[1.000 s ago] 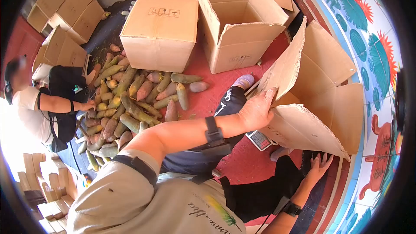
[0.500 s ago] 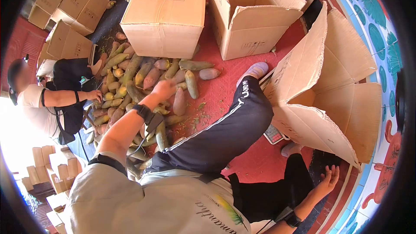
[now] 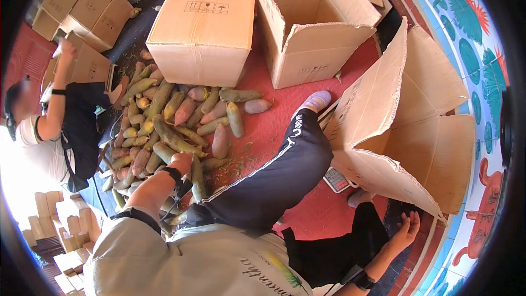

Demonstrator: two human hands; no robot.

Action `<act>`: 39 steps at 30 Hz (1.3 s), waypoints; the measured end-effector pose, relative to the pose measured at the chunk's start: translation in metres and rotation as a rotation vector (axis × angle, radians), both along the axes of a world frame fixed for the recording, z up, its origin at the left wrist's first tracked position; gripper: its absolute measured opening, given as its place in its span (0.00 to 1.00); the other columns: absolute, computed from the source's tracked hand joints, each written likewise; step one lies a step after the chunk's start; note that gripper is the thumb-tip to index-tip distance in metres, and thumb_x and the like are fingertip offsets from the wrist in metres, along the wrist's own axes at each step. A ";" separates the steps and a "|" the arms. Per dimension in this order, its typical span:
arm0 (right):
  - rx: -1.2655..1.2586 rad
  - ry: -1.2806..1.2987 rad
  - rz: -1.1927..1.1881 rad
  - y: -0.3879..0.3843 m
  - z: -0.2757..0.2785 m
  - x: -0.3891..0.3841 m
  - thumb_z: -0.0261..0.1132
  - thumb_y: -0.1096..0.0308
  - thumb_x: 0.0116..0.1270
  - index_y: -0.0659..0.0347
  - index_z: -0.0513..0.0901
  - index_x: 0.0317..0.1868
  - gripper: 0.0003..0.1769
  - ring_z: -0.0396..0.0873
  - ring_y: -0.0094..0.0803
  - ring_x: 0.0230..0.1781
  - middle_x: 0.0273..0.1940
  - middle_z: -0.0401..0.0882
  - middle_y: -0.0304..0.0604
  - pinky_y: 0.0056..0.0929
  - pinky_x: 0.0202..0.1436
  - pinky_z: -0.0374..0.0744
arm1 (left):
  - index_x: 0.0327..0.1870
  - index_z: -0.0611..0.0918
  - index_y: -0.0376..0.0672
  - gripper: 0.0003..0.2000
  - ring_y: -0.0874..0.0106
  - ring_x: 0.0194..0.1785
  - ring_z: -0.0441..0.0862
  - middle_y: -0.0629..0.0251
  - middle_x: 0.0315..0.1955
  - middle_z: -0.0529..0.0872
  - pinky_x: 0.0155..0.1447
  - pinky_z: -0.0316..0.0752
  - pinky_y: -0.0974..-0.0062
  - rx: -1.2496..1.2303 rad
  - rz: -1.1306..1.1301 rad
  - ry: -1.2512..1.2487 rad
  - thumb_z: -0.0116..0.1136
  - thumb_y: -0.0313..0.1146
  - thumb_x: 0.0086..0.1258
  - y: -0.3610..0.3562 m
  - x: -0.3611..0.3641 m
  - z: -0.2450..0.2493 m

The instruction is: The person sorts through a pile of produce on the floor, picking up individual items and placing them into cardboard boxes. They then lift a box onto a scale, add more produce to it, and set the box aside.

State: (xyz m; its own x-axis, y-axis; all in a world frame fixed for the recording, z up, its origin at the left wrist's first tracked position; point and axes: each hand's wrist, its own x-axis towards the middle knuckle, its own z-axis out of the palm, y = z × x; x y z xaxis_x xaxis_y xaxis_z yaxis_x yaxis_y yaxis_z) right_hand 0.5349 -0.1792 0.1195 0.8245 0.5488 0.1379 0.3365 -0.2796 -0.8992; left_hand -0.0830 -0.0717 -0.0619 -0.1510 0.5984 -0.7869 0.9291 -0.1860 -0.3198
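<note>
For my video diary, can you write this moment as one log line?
left hand: on vegetable pile, grip unclear | right hand: open, empty, near tipped cardboard box

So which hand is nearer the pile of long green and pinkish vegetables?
Left. The left hand touches the pile of long green and pinkish vegetables; the right hand is open, far off below the tilted brown cardboard box.

You are wearing dark trousers [image 3: 285,170] with a white side stripe. The vegetables [image 3: 175,115] are showing green and pinkish-brown against a red floor [image 3: 268,126], the boxes [image 3: 203,27] plain brown.
</note>
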 end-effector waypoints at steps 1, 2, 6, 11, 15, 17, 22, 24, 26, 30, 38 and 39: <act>0.011 0.000 0.000 0.002 -0.001 -0.001 0.53 0.73 0.67 0.64 0.72 0.57 0.18 0.77 0.27 0.43 0.53 0.75 0.46 0.19 0.39 0.71 | 0.55 0.72 0.44 0.29 0.61 0.51 0.80 0.58 0.51 0.77 0.49 0.77 0.66 0.013 -0.003 -0.004 0.69 0.41 0.51 0.003 0.004 0.005; -0.003 -0.037 0.009 0.003 -0.001 -0.001 0.53 0.74 0.67 0.65 0.72 0.56 0.17 0.77 0.27 0.43 0.53 0.75 0.46 0.19 0.39 0.71 | 0.53 0.76 0.45 0.29 0.63 0.50 0.80 0.59 0.49 0.79 0.50 0.77 0.67 -0.133 0.016 0.011 0.70 0.44 0.48 0.007 0.008 0.011; 0.032 -0.041 0.015 0.007 -0.001 -0.008 0.52 0.74 0.67 0.66 0.72 0.56 0.17 0.78 0.27 0.42 0.52 0.75 0.47 0.21 0.39 0.72 | 0.45 0.83 0.44 0.26 0.66 0.48 0.81 0.63 0.43 0.84 0.49 0.76 0.69 -0.219 0.004 0.005 0.70 0.49 0.45 -0.005 0.002 -0.001; 0.063 -0.056 0.018 0.009 0.002 -0.014 0.52 0.74 0.67 0.66 0.71 0.56 0.17 0.77 0.28 0.42 0.52 0.75 0.47 0.22 0.40 0.72 | 0.45 0.83 0.43 0.26 0.65 0.49 0.81 0.61 0.43 0.84 0.48 0.76 0.67 -0.169 0.102 -0.079 0.68 0.50 0.47 0.010 0.012 0.035; 0.148 -0.293 0.004 0.008 0.003 -0.015 0.53 0.74 0.66 0.69 0.70 0.56 0.18 0.75 0.33 0.48 0.52 0.74 0.50 0.26 0.47 0.72 | 0.47 0.79 0.38 0.30 0.57 0.49 0.79 0.51 0.42 0.83 0.49 0.74 0.63 0.045 0.164 -0.235 0.64 0.55 0.50 0.041 0.021 0.067; 0.118 -0.486 -0.054 0.009 0.025 -0.028 0.53 0.74 0.66 0.68 0.69 0.57 0.19 0.73 0.36 0.52 0.54 0.72 0.51 0.30 0.52 0.70 | 0.49 0.74 0.35 0.32 0.57 0.50 0.78 0.50 0.42 0.82 0.50 0.73 0.62 0.218 0.212 -0.313 0.61 0.56 0.53 0.056 0.032 0.089; 0.122 -1.168 -0.025 0.033 0.085 -0.061 0.56 0.68 0.64 0.69 0.65 0.59 0.24 0.61 0.52 0.61 0.61 0.63 0.58 0.46 0.64 0.59 | 0.45 0.73 0.34 0.27 0.59 0.38 0.82 0.48 0.35 0.82 0.43 0.75 0.64 0.688 0.351 -0.698 0.59 0.52 0.59 0.080 0.073 0.162; 0.098 -1.172 0.102 0.048 0.092 -0.064 0.58 0.59 0.62 0.68 0.65 0.59 0.29 0.61 0.52 0.61 0.60 0.64 0.58 0.51 0.65 0.55 | 0.44 0.72 0.34 0.25 0.65 0.32 0.80 0.53 0.31 0.81 0.36 0.75 0.69 0.720 0.505 -0.905 0.58 0.50 0.61 0.081 0.101 0.207; 0.028 -1.173 0.188 0.061 0.082 -0.062 0.61 0.50 0.56 0.66 0.66 0.59 0.36 0.61 0.49 0.61 0.59 0.65 0.53 0.57 0.67 0.51 | 0.41 0.71 0.36 0.19 0.80 0.18 0.70 0.65 0.24 0.75 0.21 0.67 0.83 0.813 0.679 -1.331 0.55 0.46 0.66 0.086 0.111 0.214; 0.002 -1.212 0.077 0.066 0.066 -0.067 0.68 0.50 0.50 0.59 0.73 0.52 0.32 0.65 0.42 0.53 0.48 0.69 0.45 0.59 0.66 0.51 | 0.38 0.71 0.43 0.14 0.81 0.17 0.66 0.71 0.21 0.73 0.21 0.62 0.85 0.773 0.773 -1.841 0.52 0.45 0.69 0.083 0.152 0.276; 0.098 -1.225 0.047 0.053 0.049 -0.070 0.73 0.57 0.44 0.55 0.73 0.43 0.27 0.67 0.40 0.49 0.42 0.67 0.41 0.56 0.66 0.53 | 0.43 0.71 0.42 0.11 0.81 0.24 0.69 0.70 0.27 0.74 0.25 0.65 0.83 0.661 0.495 -2.082 0.48 0.41 0.71 0.093 0.255 0.348; 0.108 -1.221 0.049 0.052 0.047 -0.070 0.73 0.57 0.44 0.55 0.73 0.43 0.27 0.66 0.40 0.49 0.42 0.67 0.41 0.57 0.65 0.53 | 0.45 0.71 0.42 0.12 0.80 0.24 0.70 0.69 0.28 0.74 0.26 0.66 0.83 0.641 0.447 -2.040 0.48 0.41 0.71 0.094 0.267 0.353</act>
State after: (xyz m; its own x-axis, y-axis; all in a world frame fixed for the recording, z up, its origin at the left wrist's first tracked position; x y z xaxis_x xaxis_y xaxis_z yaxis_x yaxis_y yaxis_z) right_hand 0.4650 -0.1275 0.1666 0.1008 0.5132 0.8523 0.9825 -0.1862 -0.0041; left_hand 0.1837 0.0220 0.2913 0.2340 0.9433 0.2352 -0.0836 -0.2215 0.9716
